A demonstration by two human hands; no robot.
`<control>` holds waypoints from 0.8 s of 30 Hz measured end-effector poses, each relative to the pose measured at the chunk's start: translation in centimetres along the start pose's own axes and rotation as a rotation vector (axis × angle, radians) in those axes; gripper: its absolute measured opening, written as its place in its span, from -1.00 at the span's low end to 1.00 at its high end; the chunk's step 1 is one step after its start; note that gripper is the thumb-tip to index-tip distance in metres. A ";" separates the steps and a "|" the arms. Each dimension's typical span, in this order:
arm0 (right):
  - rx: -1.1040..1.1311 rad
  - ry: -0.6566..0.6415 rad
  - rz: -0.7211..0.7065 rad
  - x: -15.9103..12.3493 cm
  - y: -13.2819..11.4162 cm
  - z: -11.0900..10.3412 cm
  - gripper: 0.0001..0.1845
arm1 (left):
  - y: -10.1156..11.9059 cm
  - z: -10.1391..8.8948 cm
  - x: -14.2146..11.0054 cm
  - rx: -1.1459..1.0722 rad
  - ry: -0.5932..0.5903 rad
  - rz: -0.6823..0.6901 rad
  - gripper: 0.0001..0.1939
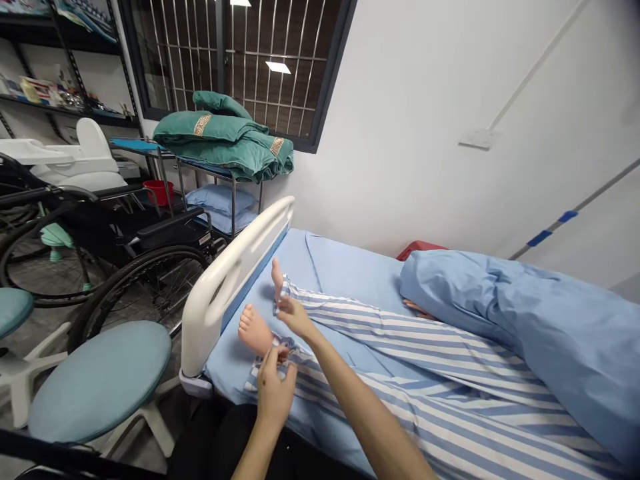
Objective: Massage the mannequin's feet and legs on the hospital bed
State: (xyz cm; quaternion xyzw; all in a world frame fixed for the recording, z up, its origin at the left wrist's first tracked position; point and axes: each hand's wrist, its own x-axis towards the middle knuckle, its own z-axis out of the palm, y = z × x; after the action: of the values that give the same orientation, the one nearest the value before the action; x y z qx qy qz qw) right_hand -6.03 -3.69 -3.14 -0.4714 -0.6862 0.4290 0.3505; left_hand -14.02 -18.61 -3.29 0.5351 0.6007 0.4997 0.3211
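Note:
A care mannequin lies on the hospital bed, with two bare feet pointing up and toward me. The nearer foot (255, 331) sticks out of a blue-and-white striped trouser leg (425, 353), and my left hand (273, 390) pinches that leg's cuff (270, 357) just below the heel. My right hand (295, 317) holds the cuff (281, 293) of the other trouser leg, close to the farther foot (277, 279). Both feet are uncovered. The upper body is hidden under a crumpled blue duvet (520, 313).
A white bed rail (225, 280) runs along the bed's left side, above a blue sheet (345, 267). Beyond it stand a black wheelchair (165, 233), a round teal stool (97, 380), and a metal cart carrying green folded cloths (220, 140) and blue pillows (220, 208).

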 end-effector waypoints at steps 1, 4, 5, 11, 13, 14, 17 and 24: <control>0.002 0.053 -0.010 1.4 -0.1 -0.9 -0.39 | 0.1 1.0 -0.1 0.011 0.010 0.010 -0.77; -0.054 0.169 -0.065 5.5 -0.5 -2.7 -0.24 | 0.2 3.3 -0.6 0.101 0.002 0.110 -0.77; -0.088 0.193 -0.089 6.8 -0.6 -2.9 -0.19 | 0.3 3.9 -0.8 0.134 0.002 0.151 -0.77; -0.458 0.020 0.000 10.6 0.3 -2.0 -0.24 | 0.5 5.2 -0.7 0.201 0.102 0.281 -0.71; -0.622 -0.100 0.153 9.8 0.9 -1.9 -0.34 | 0.4 5.1 -0.3 0.206 0.147 0.284 -0.73; -0.678 -0.147 0.205 9.1 1.1 -1.9 -0.37 | 0.4 5.1 -0.2 0.207 0.163 0.288 -0.73; -0.773 -0.218 0.233 6.3 1.0 -2.1 -0.34 | 0.4 5.1 0.1 0.189 0.161 0.304 -0.72; -0.970 -0.234 0.174 2.5 -2.5 -1.9 -0.38 | 0.9 5.9 0.4 0.029 0.187 0.156 -0.44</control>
State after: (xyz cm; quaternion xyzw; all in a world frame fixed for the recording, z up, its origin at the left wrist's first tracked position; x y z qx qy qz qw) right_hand -5.98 -1.35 0.13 -0.5843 -0.7993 0.1384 -0.0252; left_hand -8.41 -16.76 -4.16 0.5358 0.5917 0.5623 0.2159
